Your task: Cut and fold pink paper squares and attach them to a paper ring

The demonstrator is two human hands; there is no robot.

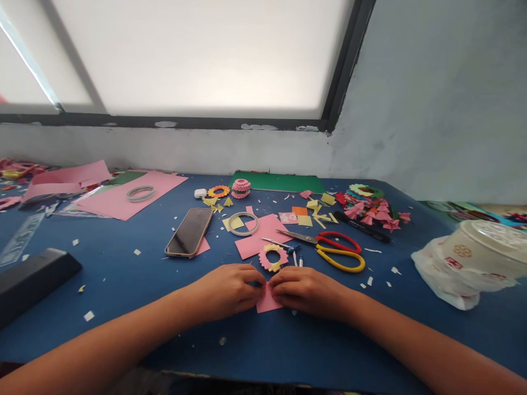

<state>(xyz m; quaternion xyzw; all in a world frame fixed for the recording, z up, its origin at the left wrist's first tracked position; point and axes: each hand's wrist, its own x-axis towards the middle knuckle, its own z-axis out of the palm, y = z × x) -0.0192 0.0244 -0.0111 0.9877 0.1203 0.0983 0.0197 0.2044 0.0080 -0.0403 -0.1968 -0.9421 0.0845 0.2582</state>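
Note:
A small piece of pink paper [268, 301] is between my two hands near the table's front edge. My left hand [234, 292] pinches its left side, and my right hand [303, 291] pinches its right side. The fingertips of both hands nearly meet at the paper's top. Just beyond them lies a pink and yellow scalloped paper ring [273, 258]. Scissors [329, 247] with red and yellow handles rest to the right of the ring. Behind it are a larger pink sheet [263, 233] and a roll of tape [244, 224].
A phone [190, 232] lies left of centre, a black object [37, 280] at the far left. On the right stand a wrapped cup [465, 260] and a black pen [366, 227] beside folded paper pieces [373, 207]. Paper scraps dot the blue table [135, 285].

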